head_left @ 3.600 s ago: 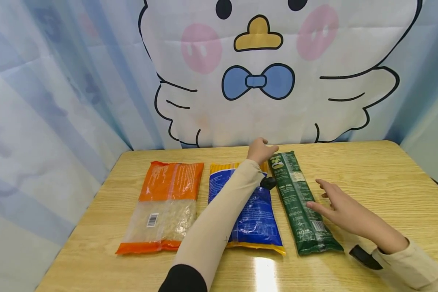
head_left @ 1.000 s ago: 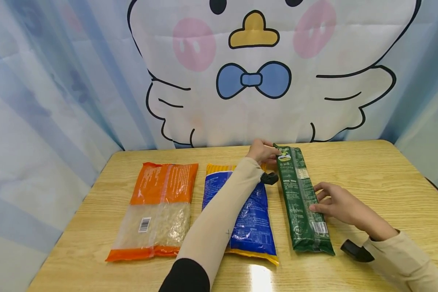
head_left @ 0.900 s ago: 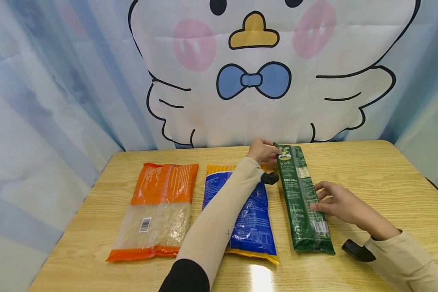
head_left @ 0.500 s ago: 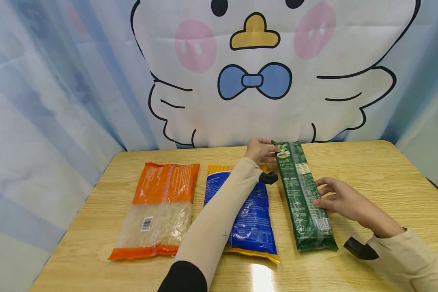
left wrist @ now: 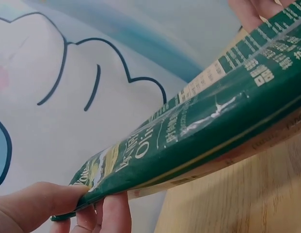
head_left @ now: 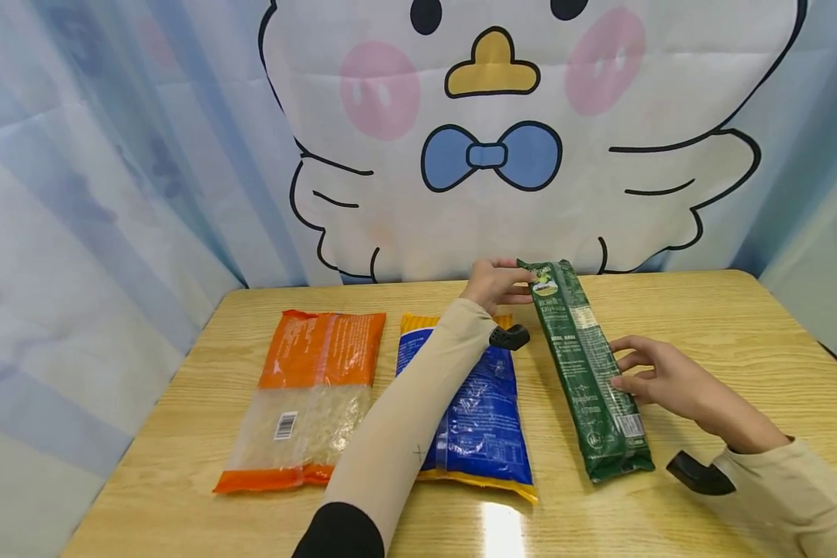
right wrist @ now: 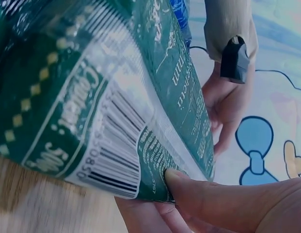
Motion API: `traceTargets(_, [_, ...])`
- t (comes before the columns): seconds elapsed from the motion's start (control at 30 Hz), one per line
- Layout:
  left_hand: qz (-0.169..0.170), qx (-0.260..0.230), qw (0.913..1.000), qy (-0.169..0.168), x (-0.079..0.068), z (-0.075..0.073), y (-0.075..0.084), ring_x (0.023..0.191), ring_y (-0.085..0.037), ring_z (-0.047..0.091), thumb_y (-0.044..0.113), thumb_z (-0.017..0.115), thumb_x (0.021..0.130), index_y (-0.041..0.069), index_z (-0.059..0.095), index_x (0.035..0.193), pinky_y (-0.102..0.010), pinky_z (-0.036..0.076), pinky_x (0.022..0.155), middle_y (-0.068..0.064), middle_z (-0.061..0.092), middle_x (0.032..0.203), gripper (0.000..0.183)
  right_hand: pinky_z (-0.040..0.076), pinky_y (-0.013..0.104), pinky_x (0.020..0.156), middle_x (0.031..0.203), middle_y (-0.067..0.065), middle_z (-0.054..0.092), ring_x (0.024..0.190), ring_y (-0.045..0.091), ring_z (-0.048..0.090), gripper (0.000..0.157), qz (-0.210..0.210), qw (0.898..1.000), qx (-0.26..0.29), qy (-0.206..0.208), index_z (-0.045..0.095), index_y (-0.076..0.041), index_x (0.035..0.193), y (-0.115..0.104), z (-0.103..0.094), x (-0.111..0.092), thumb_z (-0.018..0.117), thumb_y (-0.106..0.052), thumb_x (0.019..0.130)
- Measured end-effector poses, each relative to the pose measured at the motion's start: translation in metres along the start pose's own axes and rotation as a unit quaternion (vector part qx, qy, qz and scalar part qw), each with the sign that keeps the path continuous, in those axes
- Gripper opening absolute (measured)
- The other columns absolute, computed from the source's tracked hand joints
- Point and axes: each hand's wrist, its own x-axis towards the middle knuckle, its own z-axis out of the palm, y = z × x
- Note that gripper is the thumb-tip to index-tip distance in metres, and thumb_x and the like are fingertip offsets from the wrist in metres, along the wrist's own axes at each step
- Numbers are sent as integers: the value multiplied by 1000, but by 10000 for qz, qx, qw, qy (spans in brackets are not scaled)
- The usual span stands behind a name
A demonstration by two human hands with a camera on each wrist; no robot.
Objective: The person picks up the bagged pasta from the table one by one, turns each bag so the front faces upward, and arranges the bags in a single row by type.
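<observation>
A long green bag of spaghetti (head_left: pixel 580 372) is between my two hands, its far end tilted up off the table. My left hand (head_left: pixel 491 285) pinches the bag's far left corner, thumb on top and fingers beneath, as the left wrist view shows. At its right edge, lower down, my right hand (head_left: pixel 663 380) grips the bag with the thumb (right wrist: pixel 189 191) over the printed face near the barcode. Below my left forearm lies a blue bag (head_left: pixel 484 426) with yellow ends, partly covered by the sleeve.
An orange and clear bag (head_left: pixel 314 399) with pale contents lies flat to the left. All of this is on a wooden table (head_left: pixel 725 333), its back edge close to a printed curtain (head_left: pixel 488 225) with a cartoon figure.
Both hands, apart from the spaghetti bag at first, have taken hold of it. In the last half second its far end has risen and the right hand has shifted slightly right.
</observation>
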Motion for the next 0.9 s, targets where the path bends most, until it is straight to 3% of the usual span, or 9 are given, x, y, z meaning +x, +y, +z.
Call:
traceTargets(0.23, [-102, -166, 9998, 75, -8, -1, 7, 99, -45, 68, -6, 71, 85, 4, 59, 120, -46, 60, 80, -20, 72, 102, 39, 60, 41, 76, 125, 32, 52, 100, 28, 66, 56, -32, 10000, 43, 22, 32, 10, 146, -2, 0, -1, 59, -7, 99])
traceTargets(0.5, [-163, -217, 9996, -75, -14, -3, 15, 100, -43, 69, -3, 72, 86, 10, 59, 112, -42, 62, 76, -11, 71, 93, 32, 61, 40, 75, 125, 32, 51, 100, 29, 67, 57, -30, 10000, -1, 69, 31, 9, 146, -7, -1, -5, 60, -6, 99])
traceTargets(0.73, [-307, -282, 9986, -319, -22, -6, 19, 102, -42, 69, -3, 71, 87, 6, 56, 124, -40, 62, 76, -10, 67, 100, 41, 60, 40, 75, 125, 30, 52, 98, 23, 67, 58, -94, 9999, 31, 43, 30, 8, 148, -6, -2, -13, 59, -8, 100])
traceTargets(0.9, [-289, -400, 9983, -324, -27, -5, 23, 89, -35, 72, -3, 70, 88, 9, 57, 119, -39, 62, 76, -9, 69, 99, 36, 61, 39, 74, 126, 30, 52, 98, 23, 68, 59, -84, 9999, 15, 76, 29, 7, 148, -8, -1, -15, 58, -8, 100])
